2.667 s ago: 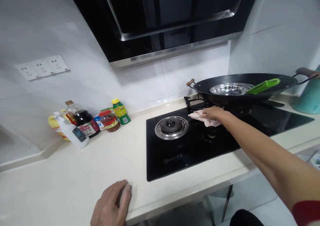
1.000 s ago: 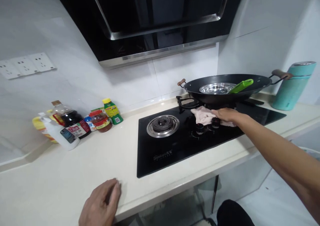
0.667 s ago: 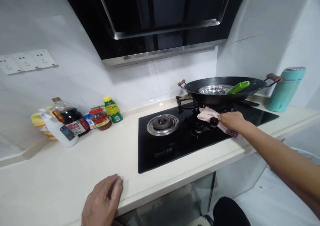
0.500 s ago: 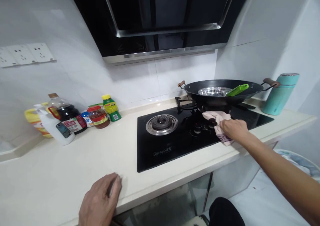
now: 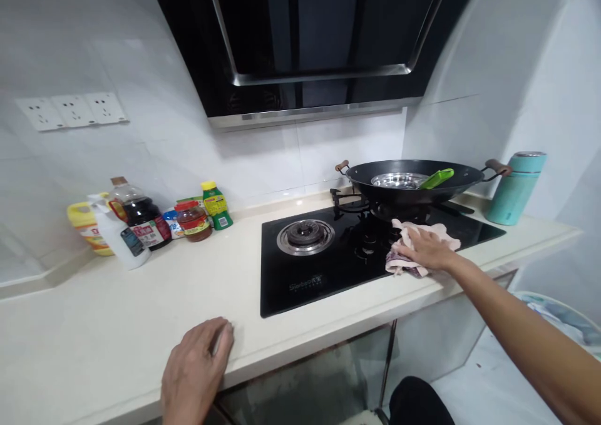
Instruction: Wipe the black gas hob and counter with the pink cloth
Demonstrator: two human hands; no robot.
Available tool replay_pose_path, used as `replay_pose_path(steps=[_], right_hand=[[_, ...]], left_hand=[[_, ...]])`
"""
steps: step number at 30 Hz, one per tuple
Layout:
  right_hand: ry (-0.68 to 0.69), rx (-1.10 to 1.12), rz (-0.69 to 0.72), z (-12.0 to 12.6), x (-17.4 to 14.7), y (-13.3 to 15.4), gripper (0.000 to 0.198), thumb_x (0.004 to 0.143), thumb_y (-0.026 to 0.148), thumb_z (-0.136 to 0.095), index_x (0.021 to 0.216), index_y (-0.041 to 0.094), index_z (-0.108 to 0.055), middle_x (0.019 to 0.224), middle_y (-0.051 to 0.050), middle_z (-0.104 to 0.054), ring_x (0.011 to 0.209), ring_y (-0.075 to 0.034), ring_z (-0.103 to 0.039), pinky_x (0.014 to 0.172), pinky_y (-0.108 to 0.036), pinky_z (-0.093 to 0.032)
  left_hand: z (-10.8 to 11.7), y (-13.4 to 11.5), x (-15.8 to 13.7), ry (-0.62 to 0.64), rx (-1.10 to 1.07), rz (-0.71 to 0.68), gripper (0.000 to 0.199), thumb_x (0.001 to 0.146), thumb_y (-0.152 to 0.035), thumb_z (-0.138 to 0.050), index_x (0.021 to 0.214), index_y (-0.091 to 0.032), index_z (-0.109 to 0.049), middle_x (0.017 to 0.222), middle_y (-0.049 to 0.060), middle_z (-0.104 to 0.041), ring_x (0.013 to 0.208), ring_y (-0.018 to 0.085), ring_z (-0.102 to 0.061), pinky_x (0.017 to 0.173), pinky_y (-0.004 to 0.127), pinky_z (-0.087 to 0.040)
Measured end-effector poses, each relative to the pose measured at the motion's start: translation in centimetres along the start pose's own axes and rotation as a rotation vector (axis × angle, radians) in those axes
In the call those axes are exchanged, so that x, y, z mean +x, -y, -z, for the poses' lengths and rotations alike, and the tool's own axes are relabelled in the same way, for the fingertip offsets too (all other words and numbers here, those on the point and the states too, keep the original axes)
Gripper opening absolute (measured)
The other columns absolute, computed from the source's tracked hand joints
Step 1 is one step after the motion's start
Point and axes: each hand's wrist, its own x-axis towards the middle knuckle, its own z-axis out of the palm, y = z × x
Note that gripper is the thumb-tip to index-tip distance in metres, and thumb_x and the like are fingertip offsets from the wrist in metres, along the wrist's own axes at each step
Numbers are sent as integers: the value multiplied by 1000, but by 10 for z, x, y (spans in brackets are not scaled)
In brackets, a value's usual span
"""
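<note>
My right hand (image 5: 426, 250) presses a pale pink cloth (image 5: 444, 232) with a purple patterned edge onto the black glass gas stove (image 5: 305, 293), near its front edge. Cloth spreads out on both sides of the fingers, bunched under the palm. Just left of it stand the control knobs (image 5: 369, 243), the nearer one partly covered. Behind the cloth, a wide black wok (image 5: 451, 190) sits over the right burner, holding a shiny metal dish (image 5: 397, 179) and a green-handled utensil (image 5: 436, 179). My left hand (image 5: 196, 365) rests on the cream counter's front edge, thumb apart from the fingers, holding nothing.
A bare left burner (image 5: 305, 237) lies in the stove top. Bottles and jars, including a white spray bottle (image 5: 119, 237) and red-lidded jar (image 5: 192, 221), line the left wall. A turquoise flask (image 5: 516, 190) stands at right, below the black range hood (image 5: 319, 37).
My right hand has shifted the cloth slightly, and it is now spread wider to the right, off the right knob's top. The left hand stays on the counter edge; the view has turned slightly.
</note>
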Motion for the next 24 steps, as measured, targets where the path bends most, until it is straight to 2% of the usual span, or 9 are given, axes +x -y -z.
replay_pose_path(steps=[3, 6, 8, 11, 15, 20, 24], right_hand=[[-11, -8, -19, -8, -20, 11, 84, 86, 79, -40, 144, 18, -47, 144, -25, -52, 128, -47, -50, 99, -62, -41], [-61, -33, -13, -10, -50, 27, 76, 90, 68, -43, 142, 13, -47, 136, -29, -54, 122, -50, -51, 97, -64, -39], [-87, -40, 41, -9, -69, 42, 65, 92, 55, -44, 141, 12, -48, 133, -29, -55, 121, -48, -51, 96, -62, -38], [-87, -14, 168, -6, -83, 65, 55, 91, 45, -48, 139, 17, -50, 135, -24, -56, 121, -42, -52, 98, -54, -38], [-43, 62, 221, 3, -64, 83, 55, 86, 48, -54, 133, 20, -52, 135, -19, -58, 121, -38, -54, 99, -50, -37], [38, 138, 209, 12, -28, 74, 56, 78, 59, -61, 120, 23, -55, 117, -12, -65, 114, -35, -57, 94, -46, -40], [3, 136, 200, 10, -30, 71, 52, 82, 56, -56, 121, 22, -54, 113, -13, -64, 115, -36, -54, 95, -47, -36]], left_hand=[[2, -5, -1, 4, 17, 20, 41, 96, -51, -44, 100, -24, -75, 107, 4, -78, 104, 26, -70, 91, 37, -50], [5, -10, -2, 9, 37, 39, 40, 96, -50, -44, 99, -25, -75, 107, 3, -78, 104, 26, -70, 89, 36, -49], [5, -12, -3, 5, 43, 36, 39, 97, -49, -44, 98, -25, -75, 107, 3, -78, 104, 26, -70, 89, 36, -49], [4, -10, -4, -6, 39, 15, 40, 97, -49, -43, 99, -24, -75, 108, 4, -78, 105, 26, -69, 90, 36, -48], [1, -5, -4, 14, 25, 8, 41, 98, -49, -42, 102, -23, -74, 110, 5, -78, 108, 26, -68, 91, 37, -48], [-1, -3, -3, 28, 13, 23, 43, 97, -50, -41, 99, -24, -75, 113, 5, -78, 110, 26, -68, 92, 38, -48], [0, -5, -3, 8, 5, 33, 43, 97, -50, -41, 100, -24, -75, 111, 5, -78, 110, 27, -68, 93, 39, -48]])
